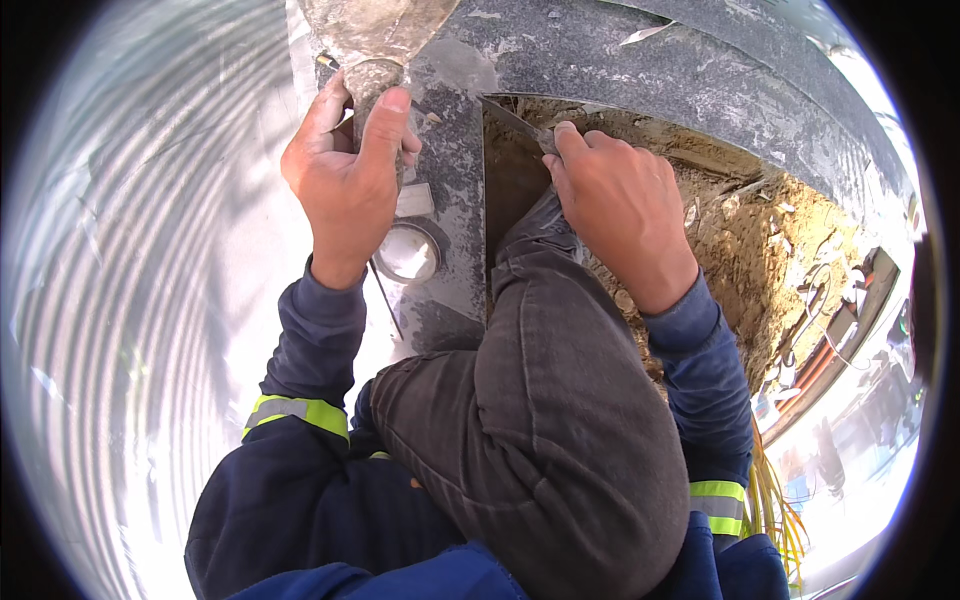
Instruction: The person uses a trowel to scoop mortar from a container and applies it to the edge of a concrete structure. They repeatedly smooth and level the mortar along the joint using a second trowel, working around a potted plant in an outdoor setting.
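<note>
My left hand [345, 185] is wrapped round the narrow neck of a dusty, grey-tan flared piece [385, 25]. Its wide part spreads toward the top edge; its exact kind is unclear. My right hand [622, 200] grips a thin pointed metal blade [512, 117], whose handle is hidden in my fist. The blade points up and left over the corner of a dirt opening, near the edge of a dark grey slab [458, 180]. Below my left hand, a round ring-like thing with a pale middle [410, 252] and a small pale block [414, 200] lie on the slab.
Sandy soil [740, 260] with debris fills the opening at right, bordered by a curved grey slab [640, 60]. A pale ridged surface [150, 300] lies left. A thin dark rod [385, 298] rests near the ring. My bent knee [570, 350] is between my arms.
</note>
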Motion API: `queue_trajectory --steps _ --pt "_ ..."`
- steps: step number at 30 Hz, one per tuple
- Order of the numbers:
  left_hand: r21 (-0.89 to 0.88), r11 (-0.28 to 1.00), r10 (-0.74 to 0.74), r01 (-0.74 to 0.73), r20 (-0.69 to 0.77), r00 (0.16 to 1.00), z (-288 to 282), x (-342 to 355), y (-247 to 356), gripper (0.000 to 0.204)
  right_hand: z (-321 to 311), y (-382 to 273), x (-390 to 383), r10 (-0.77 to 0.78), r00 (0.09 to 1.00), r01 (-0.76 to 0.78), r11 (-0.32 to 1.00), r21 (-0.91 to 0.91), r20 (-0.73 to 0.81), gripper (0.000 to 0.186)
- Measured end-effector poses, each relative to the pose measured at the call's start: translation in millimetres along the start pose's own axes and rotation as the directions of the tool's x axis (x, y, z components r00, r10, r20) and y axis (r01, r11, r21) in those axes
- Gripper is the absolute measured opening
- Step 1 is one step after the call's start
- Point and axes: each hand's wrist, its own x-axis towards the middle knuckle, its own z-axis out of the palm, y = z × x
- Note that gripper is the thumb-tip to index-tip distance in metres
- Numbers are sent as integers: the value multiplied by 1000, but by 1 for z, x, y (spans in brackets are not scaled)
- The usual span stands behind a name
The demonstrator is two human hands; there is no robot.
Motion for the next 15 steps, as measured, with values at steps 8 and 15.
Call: queue_trajectory --steps 8,15 --pt "38 999 -34 34 4 999 -3 0 -5 40 7 8 10 46 999 -47 997 54 25 16" --pt "59 998 -26 26 -10 1000 -1 -1 -7 43 9 11 13 -5 999 9 996 91 -49 12"
